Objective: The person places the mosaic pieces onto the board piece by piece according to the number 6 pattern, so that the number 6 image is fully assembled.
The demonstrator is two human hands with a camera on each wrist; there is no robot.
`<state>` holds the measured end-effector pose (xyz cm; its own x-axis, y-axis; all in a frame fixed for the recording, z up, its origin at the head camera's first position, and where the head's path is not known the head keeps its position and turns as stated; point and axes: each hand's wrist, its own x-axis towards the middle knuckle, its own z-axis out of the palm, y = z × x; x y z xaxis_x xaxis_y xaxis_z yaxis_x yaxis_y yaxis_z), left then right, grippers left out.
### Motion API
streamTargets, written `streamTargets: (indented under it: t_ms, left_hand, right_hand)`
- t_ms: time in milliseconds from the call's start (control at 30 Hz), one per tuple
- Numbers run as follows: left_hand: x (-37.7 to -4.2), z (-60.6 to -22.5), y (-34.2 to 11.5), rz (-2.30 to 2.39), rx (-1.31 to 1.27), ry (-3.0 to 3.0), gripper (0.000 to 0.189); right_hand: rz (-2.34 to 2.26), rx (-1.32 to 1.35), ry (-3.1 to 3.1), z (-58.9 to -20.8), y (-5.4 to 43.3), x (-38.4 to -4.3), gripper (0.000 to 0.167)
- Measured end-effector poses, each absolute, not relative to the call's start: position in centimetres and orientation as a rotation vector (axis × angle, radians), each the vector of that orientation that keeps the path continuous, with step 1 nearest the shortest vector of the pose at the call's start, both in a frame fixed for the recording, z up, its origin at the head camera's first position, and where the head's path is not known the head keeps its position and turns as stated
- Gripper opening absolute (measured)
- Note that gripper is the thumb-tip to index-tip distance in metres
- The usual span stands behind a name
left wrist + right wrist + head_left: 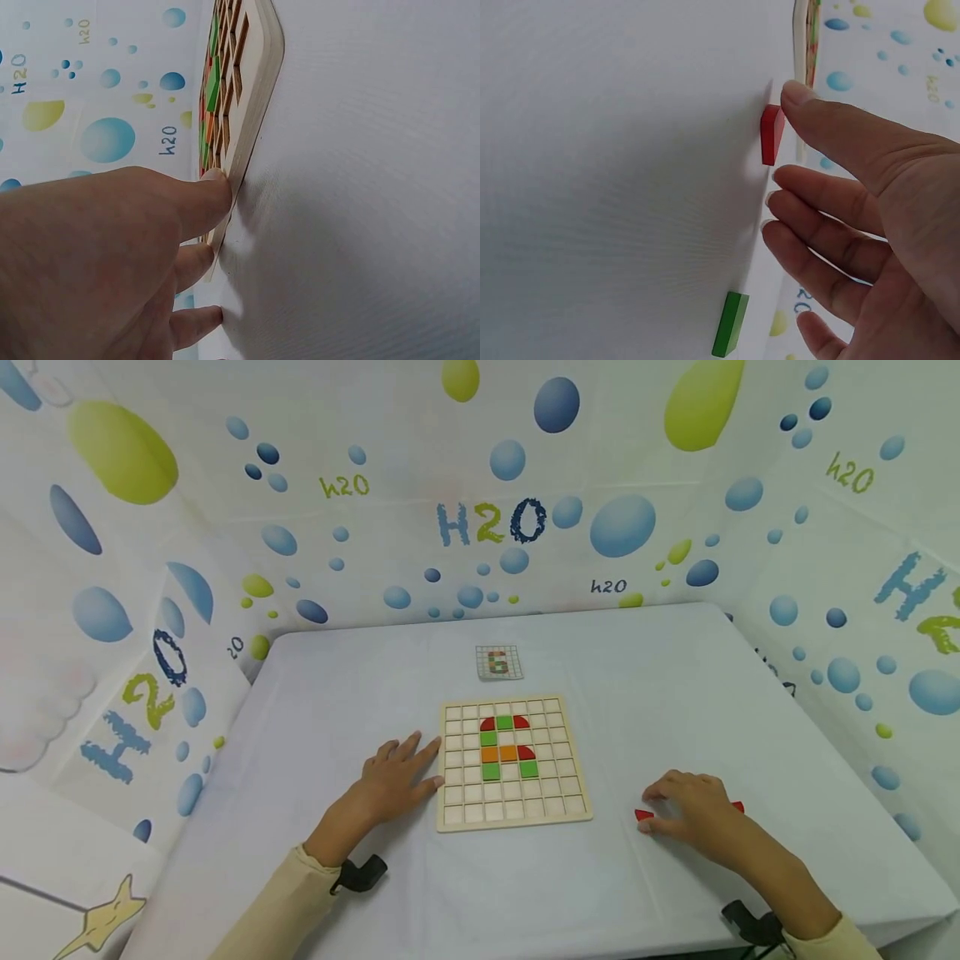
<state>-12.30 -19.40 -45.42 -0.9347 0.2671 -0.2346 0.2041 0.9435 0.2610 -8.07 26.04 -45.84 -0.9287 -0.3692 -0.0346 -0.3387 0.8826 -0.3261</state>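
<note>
A pale wooden grid board [516,824] lies on the table in the head view. Several red, green and orange tiles sit in its cells, among them an orange tile [508,753] and a green tile [528,768]. My left hand [388,783] rests with spread fingers at the board's left edge, the thumb [206,199] against its rim. Off to the right of the board, my right hand [693,814] hovers low over the table, thumb and fingers apart. A red tile [769,135] lies right at the thumb tip. Below the fingers in the right wrist view is a green tile [730,324].
Behind the board lies a small gridded card [498,662] with a coloured pattern. Another red tile [738,807] peeks out beyond the right hand. White cloth [360,685] covers the table, and a printed sheet with blue and green drops [622,527] hangs around it.
</note>
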Motion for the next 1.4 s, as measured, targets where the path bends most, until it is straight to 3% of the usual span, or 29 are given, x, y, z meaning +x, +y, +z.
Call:
streamTargets:
  t_ms: [333,1400]
  left_hand:
    - [-12.3,-45.6,-19.5,0.331,0.360,2.842,0.068]
    - [-12.2,-45.4,-19.5,0.347,0.357,2.833,0.069]
  right_hand:
    - [-0.478,-0.596,2.969,-45.5,25.8,-7.2,0.027]
    - [-0.496,-0.634,3.080,-45.5,25.0,-7.3,0.023]
